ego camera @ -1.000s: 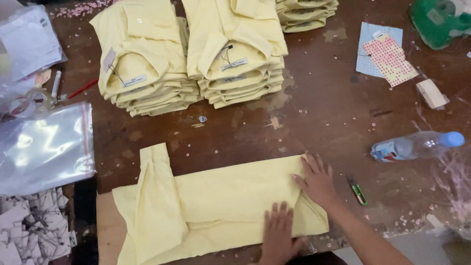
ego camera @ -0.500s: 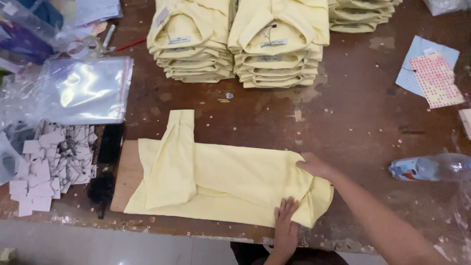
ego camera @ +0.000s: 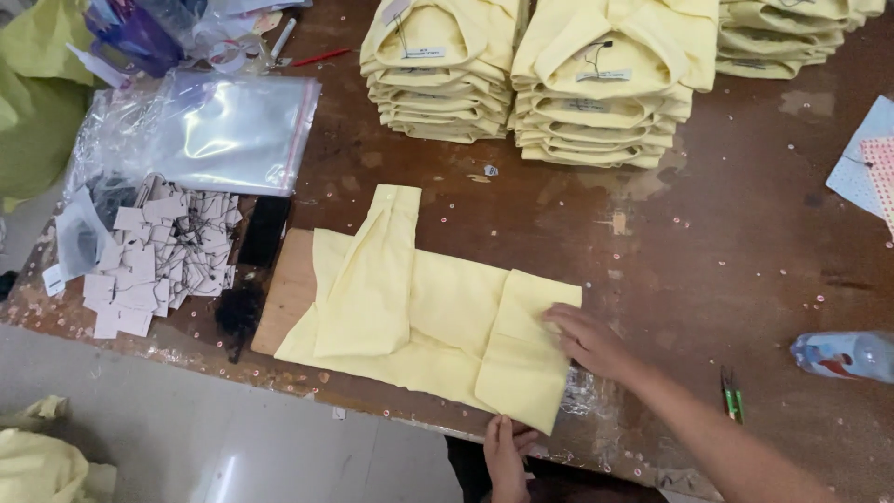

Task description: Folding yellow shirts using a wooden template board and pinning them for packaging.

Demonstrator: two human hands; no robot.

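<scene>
A pale yellow shirt lies flat on a thin wooden board at the table's front edge, a sleeve folded across it. Its right end is folded over into a flap. My right hand presses flat on the flap's right edge. My left hand is at the flap's lower corner by the table's front edge, fingers pinching the cloth.
Three stacks of folded yellow shirts stand at the back. Clear plastic bags and a heap of paper tags lie at left. A plastic bottle and small green snips lie at right on the brown table.
The shirt's right end has been folded over to the left into a flap. My view has shifted left, and both hands now rest at the fold.
</scene>
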